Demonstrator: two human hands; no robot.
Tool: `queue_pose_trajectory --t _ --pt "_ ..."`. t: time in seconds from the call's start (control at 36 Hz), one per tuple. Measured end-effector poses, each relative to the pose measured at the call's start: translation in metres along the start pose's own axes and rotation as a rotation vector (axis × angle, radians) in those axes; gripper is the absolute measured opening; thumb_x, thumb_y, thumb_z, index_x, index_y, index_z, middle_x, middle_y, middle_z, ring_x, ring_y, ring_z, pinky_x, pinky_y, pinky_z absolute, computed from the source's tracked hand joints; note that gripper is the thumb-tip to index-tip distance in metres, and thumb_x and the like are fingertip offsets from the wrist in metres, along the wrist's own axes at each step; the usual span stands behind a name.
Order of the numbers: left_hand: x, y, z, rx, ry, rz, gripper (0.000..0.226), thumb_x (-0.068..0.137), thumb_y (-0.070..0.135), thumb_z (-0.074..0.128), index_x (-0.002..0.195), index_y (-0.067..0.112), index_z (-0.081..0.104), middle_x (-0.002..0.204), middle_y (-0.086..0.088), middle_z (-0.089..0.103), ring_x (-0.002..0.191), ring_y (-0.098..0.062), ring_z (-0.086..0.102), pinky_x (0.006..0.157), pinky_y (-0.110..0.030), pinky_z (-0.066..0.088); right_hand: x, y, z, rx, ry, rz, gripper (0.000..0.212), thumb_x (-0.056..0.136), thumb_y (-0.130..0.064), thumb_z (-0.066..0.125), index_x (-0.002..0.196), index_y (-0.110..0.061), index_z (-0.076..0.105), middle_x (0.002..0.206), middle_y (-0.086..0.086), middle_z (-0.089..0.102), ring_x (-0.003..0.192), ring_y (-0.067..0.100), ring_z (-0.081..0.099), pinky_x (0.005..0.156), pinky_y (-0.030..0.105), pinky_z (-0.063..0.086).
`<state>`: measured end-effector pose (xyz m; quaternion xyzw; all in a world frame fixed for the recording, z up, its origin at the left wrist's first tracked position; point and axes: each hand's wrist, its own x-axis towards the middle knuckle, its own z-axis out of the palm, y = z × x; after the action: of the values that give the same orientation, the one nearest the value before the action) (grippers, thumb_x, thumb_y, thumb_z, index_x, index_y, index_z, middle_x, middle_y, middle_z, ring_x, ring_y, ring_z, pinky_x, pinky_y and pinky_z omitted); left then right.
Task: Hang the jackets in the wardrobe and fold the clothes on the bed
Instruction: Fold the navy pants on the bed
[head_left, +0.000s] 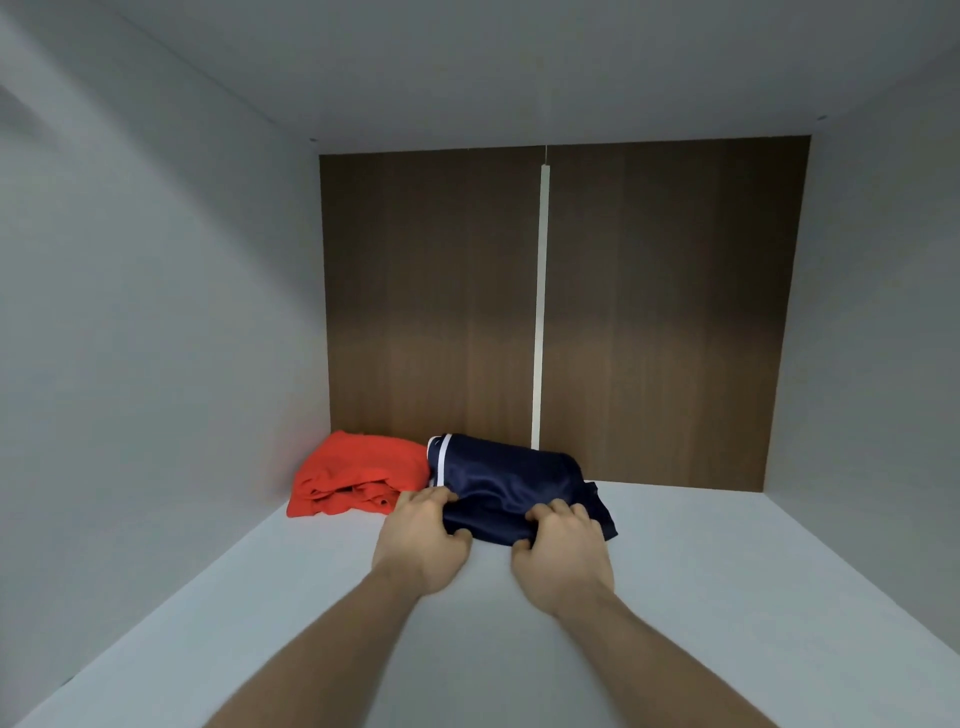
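A folded navy garment (511, 480) with a white stripe lies on the white wardrobe shelf (701, 597), close to the back panel. My left hand (422, 540) grips its front left edge, fingers curled over the fabric. My right hand (563, 553) grips the front right edge the same way. A folded red-orange garment (356, 475) sits just to the left of the navy one, in the shelf's back left corner, touching it.
The compartment has a white side wall on the left (156, 312) and on the right (872, 312), a white top, and a brown wood-grain back panel (665, 312) with a white vertical strip (539, 312). The shelf stretches bare to the right of the clothes.
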<state>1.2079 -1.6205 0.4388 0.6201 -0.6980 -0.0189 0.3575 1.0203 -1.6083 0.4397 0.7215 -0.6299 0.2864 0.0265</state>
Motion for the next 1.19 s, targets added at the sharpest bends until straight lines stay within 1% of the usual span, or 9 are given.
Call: queue_pose_trajectory --t 0.22,0.33,0.39,0.44,0.64,0.72,0.86,1.08,1.19 --pt "-0.001 0.005 -0.001 0.117 0.215 0.060 0.028 0.066 0.034 0.059 0.084 0.026 0.038 0.090 0.011 0.038 0.086 -0.016 0.035 0.077 -0.031 0.025 -0.001 0.000 -0.001 0.040 -0.030 -0.038 0.041 0.089 -0.031 0.051 0.129 -0.028 0.061 0.124 -0.009 0.060 0.113 0.016 0.049 0.102 0.029 0.038" --pt "-0.001 0.005 -0.001 0.060 0.205 0.243 0.043 0.067 0.030 0.059 0.110 0.029 0.050 0.130 0.014 0.046 0.122 -0.014 0.041 0.106 -0.030 0.028 -0.003 -0.001 -0.005 0.112 -0.116 -0.087 0.047 0.091 -0.028 0.051 0.138 -0.029 0.059 0.134 -0.012 0.058 0.125 0.013 0.046 0.107 0.026 0.037" --pt "0.005 0.005 -0.003 0.113 0.128 0.346 0.060 0.075 0.031 0.055 0.134 0.026 0.051 0.157 0.009 0.034 0.145 -0.014 0.028 0.124 -0.034 0.011 -0.005 -0.002 -0.008 0.123 -0.151 -0.103 0.048 0.093 -0.025 0.050 0.141 -0.027 0.057 0.138 -0.011 0.056 0.130 0.013 0.045 0.110 0.026 0.036" --pt "0.014 0.004 -0.004 0.204 0.061 0.422 0.069 0.081 0.033 0.049 0.149 0.026 0.043 0.166 0.008 0.021 0.154 -0.014 0.014 0.126 -0.036 -0.004 -0.009 -0.006 -0.010 0.098 -0.153 -0.111 0.048 0.094 -0.022 0.049 0.142 -0.026 0.058 0.138 -0.008 0.058 0.129 0.015 0.047 0.111 0.025 0.034" --pt "0.064 -0.011 0.019 0.306 -0.092 0.210 0.073 0.098 0.055 0.037 0.162 0.032 0.012 0.171 0.005 -0.004 0.157 -0.024 -0.010 0.126 -0.046 -0.007 -0.015 -0.012 -0.010 -0.066 -0.025 -0.006 0.051 0.090 -0.033 0.045 0.139 -0.036 0.058 0.139 -0.010 0.049 0.132 0.019 0.039 0.119 0.033 0.019" --pt "0.065 -0.018 0.027 0.282 -0.185 0.151 0.077 0.097 0.060 0.035 0.163 0.032 0.009 0.171 0.003 -0.002 0.157 -0.026 -0.007 0.126 -0.045 -0.005 -0.017 -0.011 -0.011 -0.115 -0.014 0.072 0.049 0.090 -0.037 0.044 0.137 -0.037 0.058 0.131 -0.006 0.047 0.125 0.021 0.039 0.113 0.033 0.024" --pt "0.068 -0.009 0.020 0.323 -0.298 0.081 0.080 0.095 0.065 0.028 0.163 0.031 0.004 0.171 0.003 -0.007 0.156 -0.027 -0.010 0.126 -0.045 -0.008 -0.024 -0.017 -0.011 -0.146 -0.087 0.142 0.054 0.096 -0.035 0.039 0.150 -0.031 0.047 0.147 -0.004 0.046 0.140 0.023 0.032 0.125 0.046 0.006" --pt "0.053 -0.004 0.016 0.313 -0.174 0.115 0.072 0.102 0.054 0.030 0.163 0.025 0.008 0.171 -0.003 0.000 0.156 -0.029 -0.008 0.123 -0.052 -0.009 -0.079 -0.031 -0.034 -0.081 -0.219 0.226 0.067 0.100 -0.038 0.035 0.162 -0.025 0.016 0.170 0.004 -0.001 0.156 0.026 -0.004 0.126 0.051 -0.006" --pt "0.032 0.004 0.007 0.178 0.104 0.335 0.058 0.100 0.027 0.034 0.151 0.000 0.042 0.157 -0.022 0.040 0.148 -0.043 0.029 0.121 -0.058 0.017 -0.117 -0.031 -0.052 0.042 -0.259 0.273 0.075 0.097 -0.049 0.042 0.162 -0.027 0.012 0.170 -0.003 -0.005 0.156 0.023 -0.002 0.127 0.044 0.003"
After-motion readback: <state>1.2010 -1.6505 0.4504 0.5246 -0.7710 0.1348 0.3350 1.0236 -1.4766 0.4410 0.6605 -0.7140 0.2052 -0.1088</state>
